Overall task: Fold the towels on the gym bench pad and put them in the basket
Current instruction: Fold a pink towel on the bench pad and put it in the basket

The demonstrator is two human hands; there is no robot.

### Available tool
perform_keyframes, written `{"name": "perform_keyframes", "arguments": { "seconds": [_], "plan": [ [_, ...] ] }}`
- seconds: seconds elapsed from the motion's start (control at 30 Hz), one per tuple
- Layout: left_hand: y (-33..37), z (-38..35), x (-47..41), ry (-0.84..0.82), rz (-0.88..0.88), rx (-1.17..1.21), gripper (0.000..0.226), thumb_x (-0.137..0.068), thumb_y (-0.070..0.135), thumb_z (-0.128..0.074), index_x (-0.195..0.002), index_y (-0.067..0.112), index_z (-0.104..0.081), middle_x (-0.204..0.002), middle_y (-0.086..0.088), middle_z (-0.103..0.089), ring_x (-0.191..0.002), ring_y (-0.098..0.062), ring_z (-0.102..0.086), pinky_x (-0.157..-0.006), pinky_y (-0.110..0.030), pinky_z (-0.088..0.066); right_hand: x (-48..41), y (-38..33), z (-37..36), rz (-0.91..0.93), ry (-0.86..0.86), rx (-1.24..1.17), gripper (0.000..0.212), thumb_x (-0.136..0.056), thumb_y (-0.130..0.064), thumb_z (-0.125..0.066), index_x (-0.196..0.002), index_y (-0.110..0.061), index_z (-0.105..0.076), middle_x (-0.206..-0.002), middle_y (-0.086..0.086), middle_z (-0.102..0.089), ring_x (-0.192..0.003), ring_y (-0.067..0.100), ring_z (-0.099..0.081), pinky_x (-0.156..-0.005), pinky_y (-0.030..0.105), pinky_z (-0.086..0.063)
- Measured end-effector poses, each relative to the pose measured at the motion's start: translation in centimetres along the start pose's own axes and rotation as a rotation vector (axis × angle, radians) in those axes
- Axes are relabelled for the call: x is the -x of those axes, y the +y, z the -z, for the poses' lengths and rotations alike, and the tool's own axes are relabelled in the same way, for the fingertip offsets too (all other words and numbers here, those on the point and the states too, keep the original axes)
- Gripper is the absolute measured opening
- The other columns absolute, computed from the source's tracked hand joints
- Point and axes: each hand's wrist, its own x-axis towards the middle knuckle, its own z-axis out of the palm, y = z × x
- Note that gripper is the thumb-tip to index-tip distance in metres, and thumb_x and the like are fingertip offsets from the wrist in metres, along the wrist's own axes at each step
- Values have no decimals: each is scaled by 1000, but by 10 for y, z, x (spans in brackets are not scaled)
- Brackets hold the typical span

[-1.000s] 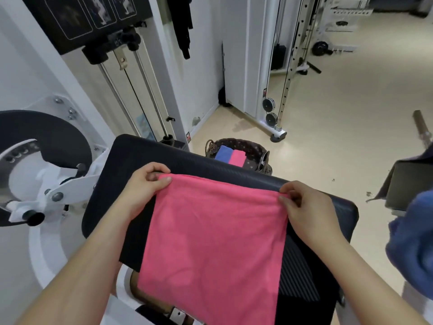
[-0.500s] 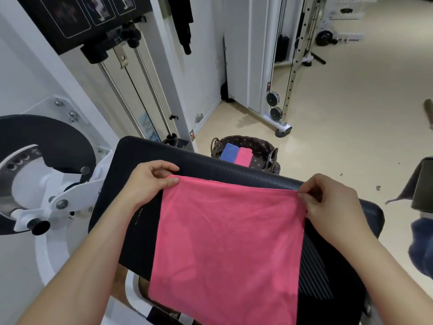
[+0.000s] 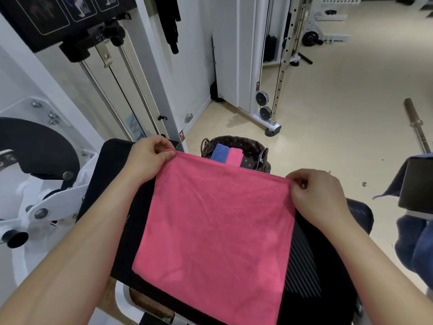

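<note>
A pink towel [image 3: 218, 228] lies spread over the black gym bench pad [image 3: 110, 184], its far edge lifted. My left hand [image 3: 147, 158] pinches the towel's far left corner. My right hand [image 3: 314, 193] pinches the far right corner. Beyond the pad's far edge stands a dark woven basket [image 3: 248, 143] on the floor, holding a folded blue towel [image 3: 219, 152] and a folded pink towel [image 3: 234, 156]. The lifted edge hides part of the basket.
A white cable machine [image 3: 131, 73] with steel rods stands at the left, a black disc part [image 3: 30, 146] beside it. A barbell [image 3: 418, 126] lies on the beige floor at right. Blue cloth [image 3: 414, 245] hangs at the right edge.
Both hands have raised the towel's far edge off the pad, so it now overlaps the basket in view. The camera has shifted slightly.
</note>
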Motion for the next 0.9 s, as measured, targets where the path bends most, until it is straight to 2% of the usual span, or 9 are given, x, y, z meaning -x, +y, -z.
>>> {"name": "perform_keyframes", "arguments": {
  "seconds": [0.13, 0.2, 0.27, 0.33, 0.47, 0.53, 0.67, 0.8, 0.9],
  "plan": [
    [1, -10, 4, 85, 37, 27, 21, -81, 21, -76, -100, 27, -67, -84, 9, -64, -72, -3, -55, -71, -18, -46, -6, 4, -8, -14, 41, 10, 21, -80, -13, -56, -91, -20, -72, -90, 3, -70, -83, 25, -61, -71, 33, -45],
    [-4, -8, 22, 163, 57, 82, 33, -82, 22, -75, -111, 30, -63, -91, 9, -63, -78, -6, -57, -78, -20, -46, 0, 5, -7, 3, 103, -56, 17, -84, -23, -63, -100, -21, -68, -96, 1, -65, -75, 15, -59, -72, 30, -42],
    [-15, -2, 56, 261, 91, 152, 31, -83, 20, -73, -109, 33, -63, -93, 10, -63, -81, -5, -58, -80, -20, -46, 18, 6, -1, 26, 192, -154, 22, -85, -30, -68, -106, -22, -64, -99, 0, -57, -71, -4, -53, -71, 20, -34],
    [-34, 1, 104, 267, 176, 175, 21, -85, 18, -71, -98, 33, -66, -91, 12, -65, -79, -1, -59, -79, -19, -47, 49, 7, 4, 86, 226, -159, 11, -85, -29, -68, -93, -23, -63, -89, -4, -57, -72, -9, -51, -65, 16, -33],
    [-84, -10, 189, 138, 363, 93, 14, -88, 27, -68, -102, 29, -68, -97, 9, -66, -90, -8, -61, -80, -30, -52, 119, 17, -16, 125, -184, 64, 24, -85, -42, -66, -70, -25, -58, -64, -9, -61, -62, 8, -57, -59, 35, -47],
    [-100, -16, 209, 54, 384, 95, 20, -89, 31, -66, -109, 29, -66, -99, 8, -66, -92, -11, -62, -77, -31, -52, 143, 22, -29, 102, -356, 183, 33, -86, -56, -58, -74, -25, -54, -64, -8, -61, -63, 8, -57, -60, 32, -47],
    [-110, -17, 221, 26, 455, 223, 18, -86, 36, -70, -102, 30, -68, -99, 4, -67, -92, -14, -63, -82, -37, -54, 167, 33, -39, 10, -488, 316, 41, -87, -65, -49, -78, -26, -57, -72, -9, -64, -72, 8, -60, -66, 30, -51],
    [-111, -13, 226, -19, 505, 421, 12, -85, 25, -72, -94, 18, -69, -89, -5, -66, -85, -19, -63, -75, -32, -53, 181, 43, -44, -119, -544, 95, 33, -84, -54, -63, -71, -24, -64, -62, -4, -68, -55, 6, -63, -62, 31, -54],
    [-116, -7, 225, -99, 554, 475, 14, -88, 24, -68, -96, 13, -72, -92, -9, -70, -86, -21, -65, -80, -34, -53, 190, 47, -47, -194, -546, -141, 24, -84, -38, -70, -71, -18, -66, -63, 3, -68, -47, 12, -63, -60, 36, -56]
  ]
}}
